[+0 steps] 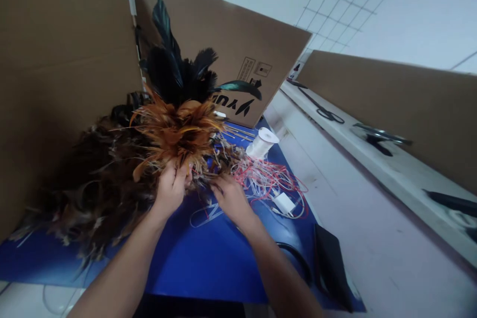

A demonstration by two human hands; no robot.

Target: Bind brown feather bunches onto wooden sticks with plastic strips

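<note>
My left hand [172,186] is closed around the base of an upright bunch of feathers [182,126]. Orange-brown feathers flare out low on the bunch, and long black-green ones [173,67] rise above them. Just to the right, my right hand [230,198] has its fingers bent down among small loose feathers [225,156] on the blue table; its fingertips are partly hidden, so what they pinch, if anything, does not show. A large heap of brown feathers [97,189] lies to the left of my left hand.
Beyond my right hand are a white spool [263,143], tangled red and white cords [268,176] and a white adapter [283,203]. Cardboard [238,35] stands behind the blue table [208,263]. Scissors [328,115] rest on a ledge at right, above a black object [331,263].
</note>
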